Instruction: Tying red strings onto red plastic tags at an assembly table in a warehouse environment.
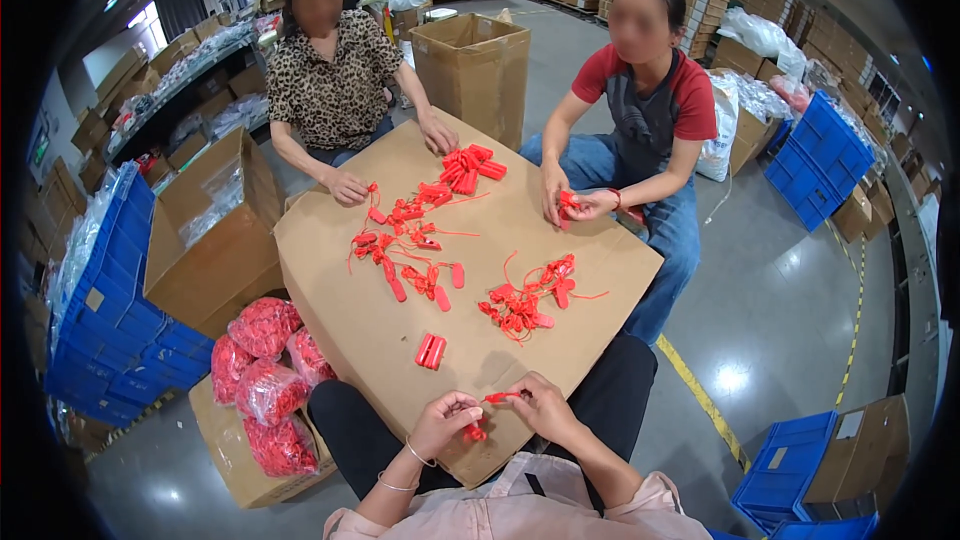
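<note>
Red cord (501, 397) is held over the cardboard (370, 365) — pinched between closed fingertips of the left hand (445, 426) and right hand (548, 410). Slipping could be caused by a loosened pinch — snarling, by slack.

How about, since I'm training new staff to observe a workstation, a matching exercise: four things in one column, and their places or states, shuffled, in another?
Things
1. The person's bare right hand
2. Clear plastic bags of red items
3. Tall brown cardboard box
4. Small bundle of straight red pieces

Places or states
A. Standing beyond the tabletop, open at the top
B. Lying on the brown cardboard tabletop
C. Pinching a small red piece
D. Heaped to the left of the tabletop

Pairs: 1-C, 2-D, 3-A, 4-B
</note>
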A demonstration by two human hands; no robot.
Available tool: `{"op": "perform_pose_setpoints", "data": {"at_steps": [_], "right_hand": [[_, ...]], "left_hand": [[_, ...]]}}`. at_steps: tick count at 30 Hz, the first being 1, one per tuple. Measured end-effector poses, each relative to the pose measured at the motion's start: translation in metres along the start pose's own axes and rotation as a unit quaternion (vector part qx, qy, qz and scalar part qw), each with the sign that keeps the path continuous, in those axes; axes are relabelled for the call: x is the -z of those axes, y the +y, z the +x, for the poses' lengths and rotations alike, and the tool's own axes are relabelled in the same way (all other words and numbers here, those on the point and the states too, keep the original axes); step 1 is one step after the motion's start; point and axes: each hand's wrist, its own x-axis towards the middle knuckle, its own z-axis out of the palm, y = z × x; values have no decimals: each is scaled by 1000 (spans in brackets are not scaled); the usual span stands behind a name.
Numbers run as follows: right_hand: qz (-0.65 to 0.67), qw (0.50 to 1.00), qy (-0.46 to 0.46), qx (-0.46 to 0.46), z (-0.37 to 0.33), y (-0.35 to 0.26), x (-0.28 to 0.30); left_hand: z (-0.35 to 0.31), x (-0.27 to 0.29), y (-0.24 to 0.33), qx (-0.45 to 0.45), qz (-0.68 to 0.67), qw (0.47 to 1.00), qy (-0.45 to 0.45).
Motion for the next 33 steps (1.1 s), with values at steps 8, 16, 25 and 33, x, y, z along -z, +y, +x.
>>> {"op": "perform_pose_setpoints", "data": {"at_steps": [8, 16, 25, 33], "right_hand": [[351, 914, 171, -112, 6, 27, -41], [397, 902, 127, -114, 9, 19, -38], [405, 900, 106, -119, 5, 12, -45], [445, 881, 96, -133, 8, 13, -44]], "left_hand": [[-4, -3, -4, 29, -86, 996, 9], [15, -16, -5, -69, -44, 991, 102], [20, -23, -14, -172, 27, 969, 178], [23, -26, -8, -277, 206, 915, 210]]}}
